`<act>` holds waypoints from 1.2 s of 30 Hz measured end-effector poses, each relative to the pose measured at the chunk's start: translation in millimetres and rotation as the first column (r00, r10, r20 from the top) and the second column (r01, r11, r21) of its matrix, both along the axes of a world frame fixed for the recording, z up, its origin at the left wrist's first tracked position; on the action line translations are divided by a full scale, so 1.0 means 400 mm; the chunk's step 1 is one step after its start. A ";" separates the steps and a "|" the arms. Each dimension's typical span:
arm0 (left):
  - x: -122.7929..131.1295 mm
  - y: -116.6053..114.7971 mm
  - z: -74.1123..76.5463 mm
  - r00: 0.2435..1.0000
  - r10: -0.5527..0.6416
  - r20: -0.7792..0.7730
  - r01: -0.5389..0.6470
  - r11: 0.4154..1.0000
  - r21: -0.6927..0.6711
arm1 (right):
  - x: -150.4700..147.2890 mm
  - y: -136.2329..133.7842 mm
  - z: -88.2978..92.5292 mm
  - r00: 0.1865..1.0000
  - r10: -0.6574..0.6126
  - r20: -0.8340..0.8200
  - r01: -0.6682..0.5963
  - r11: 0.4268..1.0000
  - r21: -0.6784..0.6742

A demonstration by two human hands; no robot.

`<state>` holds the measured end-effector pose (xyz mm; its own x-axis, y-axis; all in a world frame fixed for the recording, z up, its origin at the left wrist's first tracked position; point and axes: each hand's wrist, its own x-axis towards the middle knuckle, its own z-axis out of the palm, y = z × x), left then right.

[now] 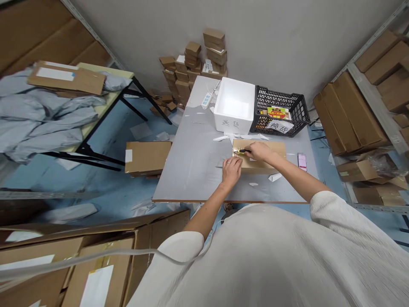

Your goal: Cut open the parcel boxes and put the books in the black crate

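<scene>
1. The grey tabletop (191, 170) carries everything; the box (271, 149) lies flat on it, directly under both sets of fingers.
2. A white foam tub (234, 106) stands open just beyond the fingers, with a black crate (281, 111) touching it on their right.
3. The box is flat brown cardboard, probably light and stiff, its taped end likely slick. It is best pinned from above or taken by its long edges.
4. The left hand (231, 170) grips nothing; its loosely bent fingers press the box's near left corner.
5. The right hand (259, 150) has its fingers closed round a small yellow-and-black cutter (242, 151), its tip just beyond the left fingers.
6. Paper scraps (275, 177) lie near the fingers; only the tub crowds the box.
</scene>
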<state>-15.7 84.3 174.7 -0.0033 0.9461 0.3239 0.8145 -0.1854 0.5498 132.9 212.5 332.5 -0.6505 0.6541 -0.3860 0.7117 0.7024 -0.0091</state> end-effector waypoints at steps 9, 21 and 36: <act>-0.002 -0.004 0.005 1.000 0.004 0.003 -0.004 1.000 -0.009 | 0.026 0.006 -0.003 1.000 0.005 -0.019 -0.005 1.000 -0.004; -0.002 -0.004 0.003 0.999 0.023 -0.038 -0.024 0.999 -0.037 | 0.075 0.006 -0.011 0.999 -0.014 -0.043 0.013 1.000 -0.013; 0.017 0.012 0.002 0.992 0.094 -0.090 -0.096 0.995 -0.021 | 0.223 0.032 -0.033 0.995 -0.098 -0.031 0.098 0.995 -0.011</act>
<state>-9.0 89.3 175.4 -0.0662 0.9507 0.3029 0.8733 -0.0916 0.4784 222.3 225.3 319.4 -0.5957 0.7118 -0.3722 0.7762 0.6292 -0.0389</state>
